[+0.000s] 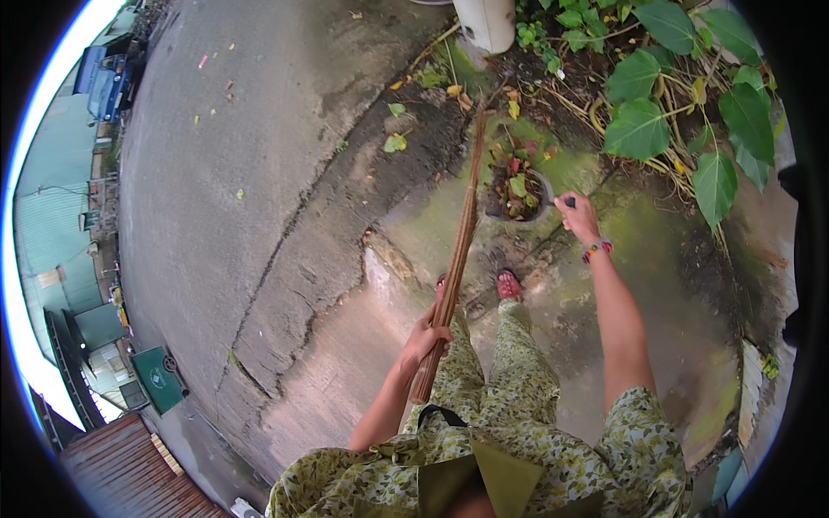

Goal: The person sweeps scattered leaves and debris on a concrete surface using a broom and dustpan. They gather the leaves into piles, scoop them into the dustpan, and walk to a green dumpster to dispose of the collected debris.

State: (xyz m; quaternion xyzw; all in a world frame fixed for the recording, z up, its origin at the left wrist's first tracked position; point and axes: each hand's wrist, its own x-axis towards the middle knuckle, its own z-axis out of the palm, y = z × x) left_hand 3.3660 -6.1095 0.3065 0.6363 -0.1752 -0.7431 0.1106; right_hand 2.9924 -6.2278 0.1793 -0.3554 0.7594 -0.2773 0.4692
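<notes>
My left hand (427, 337) is wrapped round the thick bound end of a long brown stick broom (467, 226). Its thin bristles reach forward to the wet, mossy ground beside fallen leaves. In my right hand (579, 217) is the short dark handle of a round grey pan (547, 192), which is low over the ground or on it; I cannot tell which. Dead leaves (516, 183), brown, red and yellowish green, fill the pan. The broom's far part lies just left of the pan, apart from my right hand.
Broad-leaved green plants (656, 112) hang over the far right, with roots and litter below. A pale post-like object (486, 24) stands at the far edge. Loose leaves (395, 142) lie on cracked concrete (233, 173). A green board (159, 380) and rusty corrugated sheet (129, 470) are at left.
</notes>
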